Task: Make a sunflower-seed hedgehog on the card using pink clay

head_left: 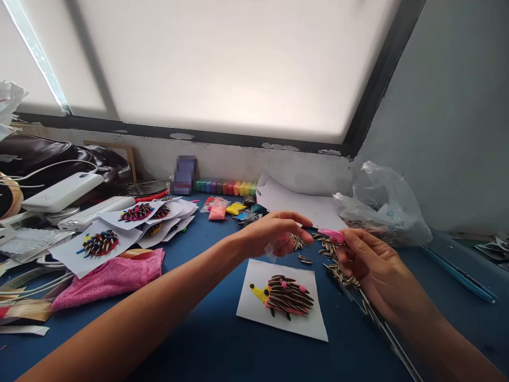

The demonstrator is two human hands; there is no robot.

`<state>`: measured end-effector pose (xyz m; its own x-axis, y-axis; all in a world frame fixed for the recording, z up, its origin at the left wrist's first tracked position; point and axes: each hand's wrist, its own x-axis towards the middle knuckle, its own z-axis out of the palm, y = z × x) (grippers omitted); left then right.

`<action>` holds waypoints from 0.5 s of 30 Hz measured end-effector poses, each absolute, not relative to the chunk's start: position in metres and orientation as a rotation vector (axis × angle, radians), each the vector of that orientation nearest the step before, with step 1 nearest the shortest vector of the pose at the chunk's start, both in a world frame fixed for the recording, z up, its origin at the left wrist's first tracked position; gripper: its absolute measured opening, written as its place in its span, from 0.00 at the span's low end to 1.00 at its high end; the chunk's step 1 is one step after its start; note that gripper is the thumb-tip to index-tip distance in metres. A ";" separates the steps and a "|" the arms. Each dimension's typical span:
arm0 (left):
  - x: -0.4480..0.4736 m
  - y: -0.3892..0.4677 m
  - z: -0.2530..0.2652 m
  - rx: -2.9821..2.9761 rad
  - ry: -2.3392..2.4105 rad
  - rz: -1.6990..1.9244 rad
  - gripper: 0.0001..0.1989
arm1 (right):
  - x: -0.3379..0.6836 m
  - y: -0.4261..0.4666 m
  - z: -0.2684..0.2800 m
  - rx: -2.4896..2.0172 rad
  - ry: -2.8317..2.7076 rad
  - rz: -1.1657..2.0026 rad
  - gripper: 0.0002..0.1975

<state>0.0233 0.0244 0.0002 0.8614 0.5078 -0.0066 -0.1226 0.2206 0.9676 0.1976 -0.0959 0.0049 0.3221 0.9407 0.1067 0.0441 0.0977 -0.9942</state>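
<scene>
My right hand [369,260] pinches a piece of bright pink clay [332,234] between thumb and fingertips, above the scattered sunflower seeds [338,273]. Opposite it, my left hand [274,233] reaches in, index finger stretched toward the clay but apart from it. Its other fingers curl around a small clear plastic packet [271,250] with something pink in it, mostly hidden. Below both hands lies a white paper card [248,307] bearing a hedgehog picture [288,297]: a yellow clay face, a back of sunflower seeds, and pink clay balls on it.
Finished-looking hedgehog cards [131,239] are piled at left beside a pink cloth [115,278] and a white power bank [63,191]. Coloured clay packs [226,187] line the wall. A plastic bag [389,207] of seeds and a blue pen-like object [457,273] are at right.
</scene>
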 end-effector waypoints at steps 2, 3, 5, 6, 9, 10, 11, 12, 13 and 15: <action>0.024 0.017 0.002 1.408 0.313 0.375 0.15 | 0.194 -0.097 0.005 -1.326 -1.105 0.858 0.18; 0.025 0.013 0.002 1.458 0.298 0.364 0.18 | 0.192 -0.098 0.004 -1.347 -1.140 0.845 0.17; 0.026 0.007 0.002 1.516 0.299 0.399 0.19 | 0.187 -0.101 0.005 -1.385 -1.212 0.809 0.17; 0.027 0.004 0.002 1.529 0.313 0.425 0.19 | 0.184 -0.103 0.005 -1.398 -1.246 0.786 0.18; 0.028 0.002 0.002 1.543 0.340 0.460 0.19 | 0.180 -0.107 0.006 -1.422 -1.335 0.696 0.18; 0.028 0.002 0.003 1.535 0.344 0.460 0.18 | 0.180 -0.108 0.007 -1.429 -1.363 0.656 0.18; 0.028 0.002 0.004 1.518 0.348 0.467 0.17 | 0.181 -0.109 0.007 -1.438 -1.385 0.620 0.18; 0.028 0.002 0.005 1.497 0.353 0.477 0.16 | 0.182 -0.110 0.007 -1.447 -1.404 0.588 0.18; 0.027 0.002 0.007 1.474 0.362 0.490 0.15 | 0.183 -0.110 0.008 -1.451 -1.419 0.559 0.18; 0.027 0.000 0.010 1.440 0.376 0.520 0.15 | 0.185 -0.111 0.009 -1.448 -1.429 0.522 0.18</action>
